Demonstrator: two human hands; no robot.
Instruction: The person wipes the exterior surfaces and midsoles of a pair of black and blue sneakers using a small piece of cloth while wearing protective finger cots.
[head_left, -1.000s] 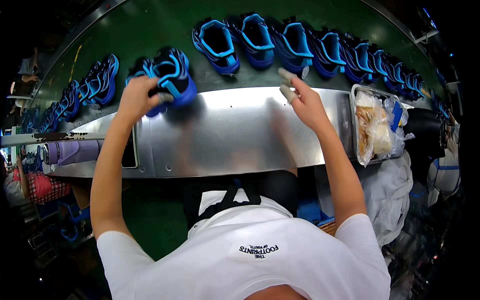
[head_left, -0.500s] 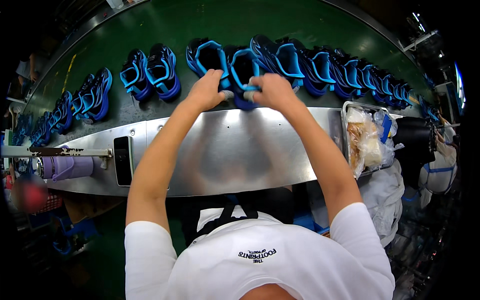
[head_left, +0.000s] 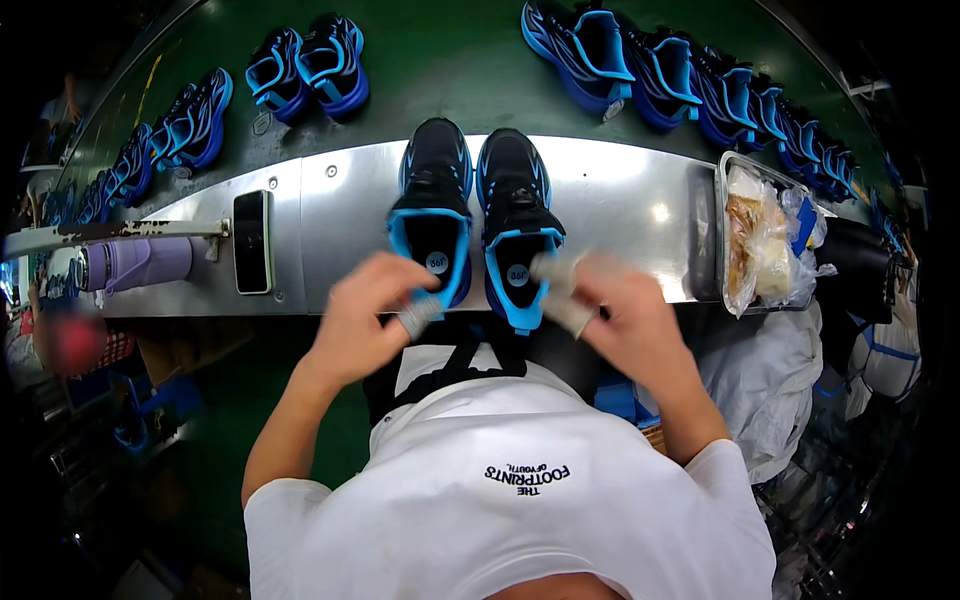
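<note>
Pair of black-and-blue shoes (head_left: 475, 215) sat side by side on the steel shelf (head_left: 330, 215), toes pointing far, heels at the near edge. Left shoe (head_left: 432, 210) and right shoe (head_left: 515, 220) were just beside each other, each with a round sticker on the insole.

Left hand (head_left: 365, 320) was at the left shoe's heel, fingers curled, taped fingertips against the heel collar; can't tell if it actually gripped the shoe. Right hand (head_left: 615, 315) was near the right shoe's heel, taped fingers (head_left: 555, 270) bent and touching the collar edge; blurred, grasp not clear either.

On the shelf left of the shoes: a dark phone (head_left: 251, 240) lying flat. Further left, a purple bottle (head_left: 135, 265) on its side. Right end of the shelf: a metal tray (head_left: 722, 200) holding clear plastic bags (head_left: 760, 245).

Beyond the shelf, a green conveyor belt (head_left: 440, 70) carried more blue shoes: one pair (head_left: 310, 65) at far left of centre, a row (head_left: 690, 85) running to the far right, more pairs (head_left: 195, 125) along the left curve.
</note>
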